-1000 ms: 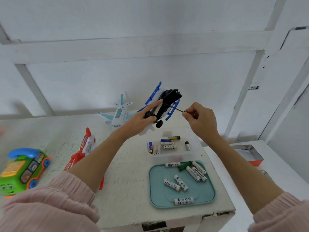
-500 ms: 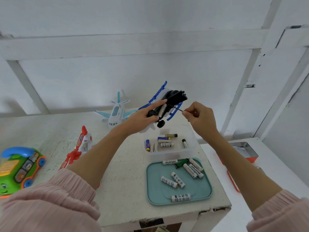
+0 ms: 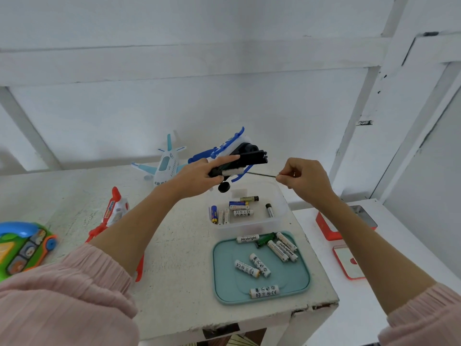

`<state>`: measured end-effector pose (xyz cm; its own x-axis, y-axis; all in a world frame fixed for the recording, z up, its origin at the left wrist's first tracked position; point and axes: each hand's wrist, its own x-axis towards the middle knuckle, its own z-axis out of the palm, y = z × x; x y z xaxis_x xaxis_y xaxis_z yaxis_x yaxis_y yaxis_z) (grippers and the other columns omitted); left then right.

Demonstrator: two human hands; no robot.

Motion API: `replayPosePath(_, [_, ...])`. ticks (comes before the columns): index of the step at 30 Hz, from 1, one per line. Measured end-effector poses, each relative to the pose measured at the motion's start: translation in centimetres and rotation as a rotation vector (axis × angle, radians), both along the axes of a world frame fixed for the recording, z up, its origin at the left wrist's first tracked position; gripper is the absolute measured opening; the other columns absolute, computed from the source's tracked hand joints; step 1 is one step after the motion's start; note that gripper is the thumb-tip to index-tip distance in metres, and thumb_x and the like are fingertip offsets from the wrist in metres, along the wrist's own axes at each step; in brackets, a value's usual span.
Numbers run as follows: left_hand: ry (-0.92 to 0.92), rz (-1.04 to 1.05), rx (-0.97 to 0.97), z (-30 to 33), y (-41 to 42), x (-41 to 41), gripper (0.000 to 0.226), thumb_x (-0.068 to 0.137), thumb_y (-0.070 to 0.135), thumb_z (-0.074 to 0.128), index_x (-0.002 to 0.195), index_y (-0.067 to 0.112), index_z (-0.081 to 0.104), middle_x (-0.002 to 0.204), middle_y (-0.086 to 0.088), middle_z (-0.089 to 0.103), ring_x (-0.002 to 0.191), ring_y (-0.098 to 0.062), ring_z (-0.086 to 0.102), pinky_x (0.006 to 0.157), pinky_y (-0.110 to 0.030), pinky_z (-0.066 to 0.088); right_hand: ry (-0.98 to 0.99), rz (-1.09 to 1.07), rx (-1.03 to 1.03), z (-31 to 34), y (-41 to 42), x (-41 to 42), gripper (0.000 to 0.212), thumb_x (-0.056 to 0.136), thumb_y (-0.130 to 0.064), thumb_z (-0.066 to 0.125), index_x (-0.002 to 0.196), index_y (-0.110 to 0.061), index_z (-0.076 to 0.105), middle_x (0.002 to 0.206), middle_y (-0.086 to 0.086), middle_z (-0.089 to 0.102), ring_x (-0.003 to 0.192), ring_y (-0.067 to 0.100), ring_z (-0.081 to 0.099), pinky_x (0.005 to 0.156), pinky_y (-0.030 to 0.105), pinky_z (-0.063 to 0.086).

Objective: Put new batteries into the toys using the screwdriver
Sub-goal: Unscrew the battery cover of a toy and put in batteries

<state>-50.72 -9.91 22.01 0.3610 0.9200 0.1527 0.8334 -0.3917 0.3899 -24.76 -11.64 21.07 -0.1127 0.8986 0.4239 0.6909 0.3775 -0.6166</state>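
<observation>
Left hand [image 3: 197, 174] grips the blue-and-white toy plane [image 3: 234, 156], held in the air with its black underside up; right hand [image 3: 303, 178] pinches the screwdriver [image 3: 262, 174], whose thin shaft runs level to the toy. Directly below both hands sit a clear tub [image 3: 279, 216] of batteries and, nearer the body, a teal tray [image 3: 224, 283] of batteries just beside the table's [image 3: 174, 308] front edge. Beyond the left hand stands a light-blue plane [image 3: 164, 163]; left of its forearm lie a red toy [image 3: 114, 211] and a green toy phone [image 3: 22, 245]; under the right forearm rests an orange tin [image 3: 329, 231].
</observation>
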Motion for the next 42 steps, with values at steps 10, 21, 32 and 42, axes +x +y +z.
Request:
replayPosePath(10, [-0.163,0.026,0.072,-0.5,-0.2,0.2,0.057,0.097,0.024,0.047,0.130,0.064,0.021,0.084,0.005,0.043,0.070,-0.007,0.043,0.067,-0.024,0.035,0.004,0.000,0.074,-0.7,-1.7,-2.5,0.013,0.083,-0.017,0.067,0.076,-0.007,0.061,0.064,-0.002,0.062,0.053,0.010,0.049,0.058,0.031,0.045])
replayPosePath(21, [-0.285,0.049,0.146,-0.6,-0.6,1.0,0.057,0.097,0.023,0.047,0.127,0.064,0.022,0.097,0.000,0.049,0.078,-0.007,0.045,0.071,-0.025,0.037,-0.171,-0.064,0.236,-0.3,-2.7,-6.5,0.016,0.086,-0.016,0.059,0.074,-0.007,0.053,0.058,-0.001,0.050,0.052,0.023,0.044,0.049,0.027,0.032])
replayPosePath(32, [-0.405,0.101,0.133,-0.7,-0.6,1.7,0.057,0.097,0.022,0.046,0.130,0.062,0.023,0.105,-0.010,0.058,0.084,-0.021,0.052,0.074,-0.027,0.042,-0.266,-0.159,0.634,-2.9,-3.1,-7.3,0.026,0.088,-0.017,0.048,0.064,-0.009,0.052,0.053,0.000,0.046,0.037,0.014,0.023,0.033,0.019,0.019])
replayPosePath(42, [-0.410,0.075,0.055,-0.4,-1.0,0.8,0.056,0.096,0.023,0.045,0.129,0.064,0.027,0.100,-0.011,0.058,0.076,-0.017,0.048,0.075,-0.031,0.043,-0.109,-0.105,0.565,-2.7,-3.5,-5.8,0.023,0.087,-0.022,0.050,0.069,-0.009,0.054,0.055,-0.003,0.053,0.037,0.015,0.044,0.031,0.026,0.037])
